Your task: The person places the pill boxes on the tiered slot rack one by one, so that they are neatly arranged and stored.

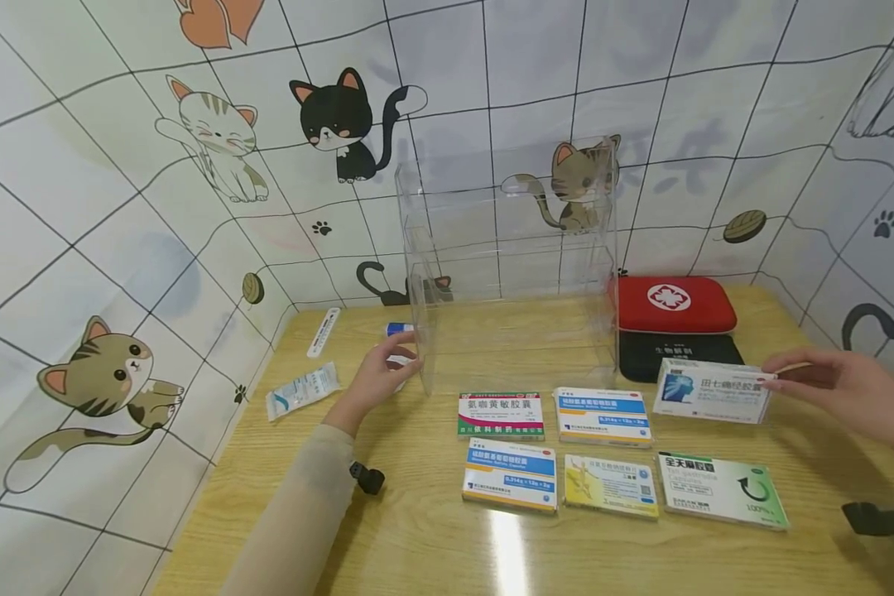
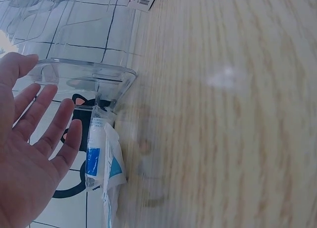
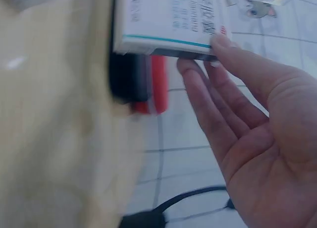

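Observation:
My right hand [image 1: 842, 393] pinches the right end of a white medicine box [image 1: 711, 391] between thumb and fingers; the right wrist view shows the box [image 3: 168, 22] tilted. At the lower left edge of a clear plastic rack [image 1: 423, 348] is my left hand [image 1: 378, 374]. Its fingers are spread with the thumb near the rack's rim in the left wrist view; whether it touches I cannot tell. Several medicine boxes lie before the rack, among them a green-and-magenta box [image 1: 501, 416], a blue-and-orange box [image 1: 510, 478], a yellow box [image 1: 611, 487] and a white-and-green box [image 1: 723, 490].
Right of the rack, a red first-aid case [image 1: 674, 306] stands behind a black pouch [image 1: 678, 358]. On the left lie a white-and-blue packet [image 1: 303, 391] and a narrow white strip [image 1: 324, 333]. A small blue-and-white package [image 2: 94, 156] is behind my left hand. Walls close off the back and sides.

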The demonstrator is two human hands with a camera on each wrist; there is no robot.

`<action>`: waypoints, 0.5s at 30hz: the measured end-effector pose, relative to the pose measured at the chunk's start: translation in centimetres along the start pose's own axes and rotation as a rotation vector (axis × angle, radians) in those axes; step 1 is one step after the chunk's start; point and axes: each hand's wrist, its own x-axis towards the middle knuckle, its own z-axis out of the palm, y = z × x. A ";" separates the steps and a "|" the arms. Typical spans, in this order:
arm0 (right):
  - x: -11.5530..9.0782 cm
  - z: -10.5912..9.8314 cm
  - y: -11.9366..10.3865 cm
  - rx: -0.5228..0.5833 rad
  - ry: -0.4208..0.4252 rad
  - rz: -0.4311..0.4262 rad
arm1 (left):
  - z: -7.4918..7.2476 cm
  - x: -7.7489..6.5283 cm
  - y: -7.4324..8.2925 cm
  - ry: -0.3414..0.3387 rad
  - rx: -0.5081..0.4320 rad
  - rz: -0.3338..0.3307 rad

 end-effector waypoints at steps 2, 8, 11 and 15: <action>0.5 -0.7 -1.6 0.019 0.056 -0.012 | 0.0 0.0 0.0 0.000 0.001 0.000; 3.1 -3.0 -8.2 0.069 0.268 -0.050 | 0.0 -0.1 0.1 -0.007 0.003 -0.014; 5.1 -4.2 -12.2 0.131 0.327 -0.062 | 0.0 -0.1 0.0 -0.009 0.001 -0.023; 8.2 -5.5 -17.8 0.320 0.349 -0.068 | -0.1 0.0 0.0 -0.017 -0.001 -0.016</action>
